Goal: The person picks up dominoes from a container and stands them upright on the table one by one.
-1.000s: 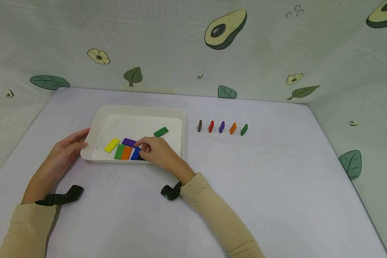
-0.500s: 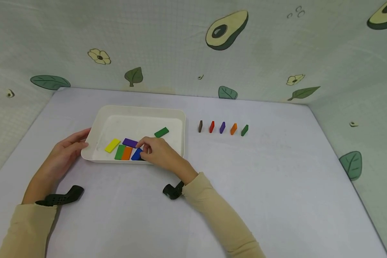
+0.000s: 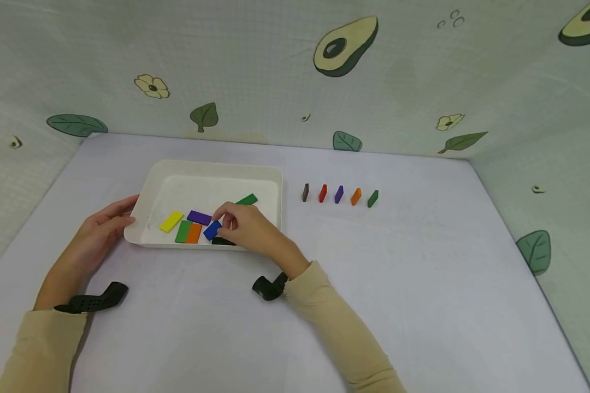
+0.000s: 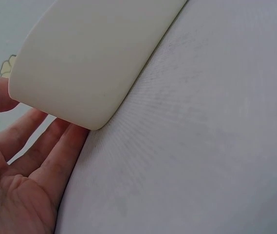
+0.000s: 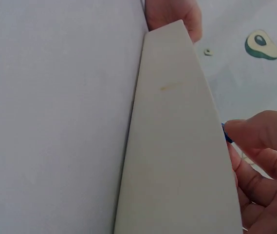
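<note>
My right hand (image 3: 249, 228) reaches over the front of a white tray (image 3: 192, 168) and pinches a blue domino (image 3: 212, 230) between thumb and index finger. In the right wrist view, only a bit of the blue domino shows past the tray wall. A black domino (image 3: 223, 241) lies below that hand, partly hidden. Other dominoes lie flat in the tray: yellow (image 3: 171, 221), purple (image 3: 199, 218), light green (image 3: 182, 231), orange (image 3: 193, 233) and a dark green one (image 3: 247, 200), partly covered. My left hand (image 3: 94, 236) touches the tray's left end with fairly straight fingers.
Right of the tray, a spaced row of dominoes stands on edge: brown (image 3: 305, 192), red (image 3: 323, 193), purple (image 3: 339, 194), orange (image 3: 356, 196) and green (image 3: 372, 198). A patterned cloth wall (image 3: 255, 71) rises behind the white table (image 3: 423, 273).
My right hand has shifted slightly right with the blue domino, which now sits a little higher and turned. More of the black domino shows. The left hand stays in place.
</note>
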`<state>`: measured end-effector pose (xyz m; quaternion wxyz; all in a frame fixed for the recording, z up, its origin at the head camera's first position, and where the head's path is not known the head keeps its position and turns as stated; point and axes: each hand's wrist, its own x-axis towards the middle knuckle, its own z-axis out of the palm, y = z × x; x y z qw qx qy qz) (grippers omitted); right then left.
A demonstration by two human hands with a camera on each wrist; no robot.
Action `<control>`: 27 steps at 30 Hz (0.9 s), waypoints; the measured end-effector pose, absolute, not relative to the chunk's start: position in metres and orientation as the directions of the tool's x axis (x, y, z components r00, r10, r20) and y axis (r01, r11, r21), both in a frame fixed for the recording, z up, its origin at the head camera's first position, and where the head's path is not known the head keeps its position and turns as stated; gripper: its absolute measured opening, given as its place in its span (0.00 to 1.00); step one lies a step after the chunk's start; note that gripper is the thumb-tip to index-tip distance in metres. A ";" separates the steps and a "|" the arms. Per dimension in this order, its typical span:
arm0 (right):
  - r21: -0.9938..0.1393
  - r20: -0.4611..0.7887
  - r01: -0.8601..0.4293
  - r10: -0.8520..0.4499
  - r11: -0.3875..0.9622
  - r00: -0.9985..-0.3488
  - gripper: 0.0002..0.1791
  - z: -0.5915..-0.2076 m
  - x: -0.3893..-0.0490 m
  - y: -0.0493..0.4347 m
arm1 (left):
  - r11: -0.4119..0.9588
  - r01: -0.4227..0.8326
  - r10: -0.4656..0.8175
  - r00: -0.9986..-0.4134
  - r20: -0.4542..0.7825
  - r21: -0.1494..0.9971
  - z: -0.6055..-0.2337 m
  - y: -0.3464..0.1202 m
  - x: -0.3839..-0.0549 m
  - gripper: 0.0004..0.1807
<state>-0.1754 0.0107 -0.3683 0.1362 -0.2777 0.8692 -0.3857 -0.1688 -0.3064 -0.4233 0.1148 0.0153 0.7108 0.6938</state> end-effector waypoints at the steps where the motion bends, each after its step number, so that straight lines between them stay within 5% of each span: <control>1: -0.751 -0.019 -0.376 -0.588 0.542 -0.809 0.12 -0.367 -0.175 0.012 | 0.042 -0.141 0.180 -0.973 -0.146 0.989 -0.423 -0.306 -0.169 0.29; 27: -0.766 0.052 -0.352 -0.495 0.538 -0.867 0.11 -0.336 -0.179 0.058 | 0.104 -0.168 0.177 -0.967 -0.185 0.980 -0.421 -0.307 -0.169 0.30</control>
